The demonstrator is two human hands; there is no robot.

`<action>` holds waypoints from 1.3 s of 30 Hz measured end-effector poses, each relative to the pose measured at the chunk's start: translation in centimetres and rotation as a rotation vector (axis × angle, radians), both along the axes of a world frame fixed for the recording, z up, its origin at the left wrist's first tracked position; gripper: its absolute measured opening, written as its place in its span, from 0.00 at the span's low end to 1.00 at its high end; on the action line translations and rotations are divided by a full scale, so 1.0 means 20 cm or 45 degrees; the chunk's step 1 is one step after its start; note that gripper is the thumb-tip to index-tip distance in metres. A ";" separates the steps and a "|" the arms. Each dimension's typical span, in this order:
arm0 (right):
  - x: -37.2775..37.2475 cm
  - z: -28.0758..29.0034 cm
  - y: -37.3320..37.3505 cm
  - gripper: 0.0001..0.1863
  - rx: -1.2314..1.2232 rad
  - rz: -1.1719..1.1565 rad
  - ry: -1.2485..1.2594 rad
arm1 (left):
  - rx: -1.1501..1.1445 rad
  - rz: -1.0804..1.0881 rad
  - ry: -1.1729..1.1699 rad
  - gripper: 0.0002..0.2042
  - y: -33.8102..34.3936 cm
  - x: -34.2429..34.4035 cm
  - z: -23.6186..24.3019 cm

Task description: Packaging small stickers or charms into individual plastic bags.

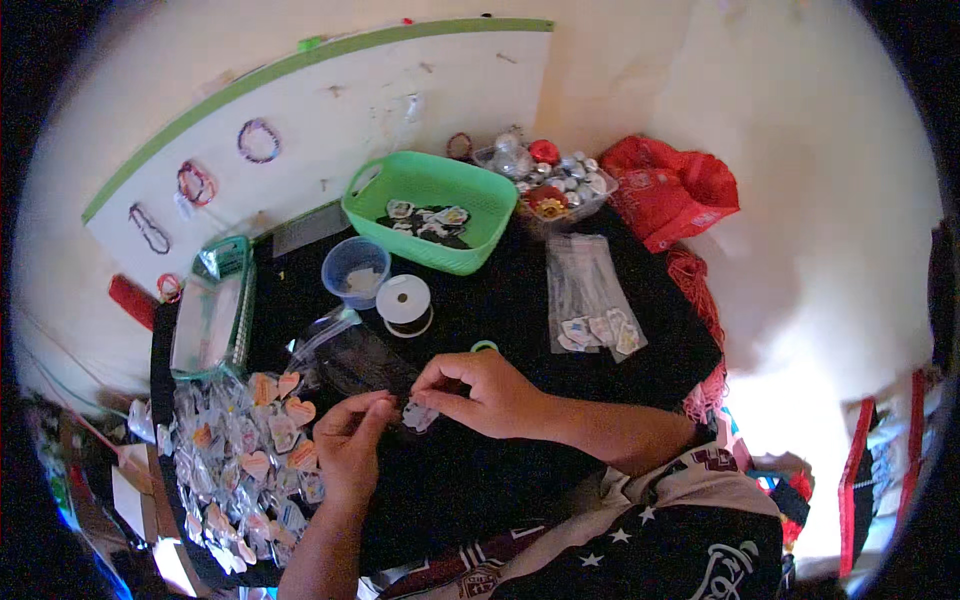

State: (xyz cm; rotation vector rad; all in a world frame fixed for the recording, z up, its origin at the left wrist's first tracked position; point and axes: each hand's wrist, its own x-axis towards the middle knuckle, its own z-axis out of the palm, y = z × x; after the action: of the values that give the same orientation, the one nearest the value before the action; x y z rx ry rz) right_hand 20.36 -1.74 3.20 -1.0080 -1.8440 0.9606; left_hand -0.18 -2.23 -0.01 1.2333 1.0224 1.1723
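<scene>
At bench (500,300) centre, right hand (492,397) fingers pinch small pale piece (421,416); left hand (349,440) at its 9 o'clock, fingers pressed together, contents unclear. White spool (404,300) at 12, wrapped-piece pile (255,463) at 8, clear packets (580,280) at 2.

Upper left: you see a green-edged board (330,125) | upper right: red bag (668,190) | upper centre: shiny baubles (572,184)
</scene>
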 end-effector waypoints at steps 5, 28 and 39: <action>0.10 0.10 0.03 0.06 0.167 -0.102 -0.036 | -0.020 0.141 -0.231 0.05 0.02 -0.01 -0.01; 0.88 0.64 -0.46 0.21 0.782 -1.386 0.400 | 0.044 0.040 -0.054 0.05 -0.04 0.05 0.01; 0.93 0.59 -0.49 0.19 0.867 -1.349 0.483 | 0.119 0.031 -0.034 0.04 -0.06 0.05 0.01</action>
State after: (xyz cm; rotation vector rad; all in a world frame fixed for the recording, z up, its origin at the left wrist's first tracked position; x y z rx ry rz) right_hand 39.01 -11.55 15.09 -1.0457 -0.9365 -0.1268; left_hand 0.89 -3.42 0.16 1.2778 0.9743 1.2645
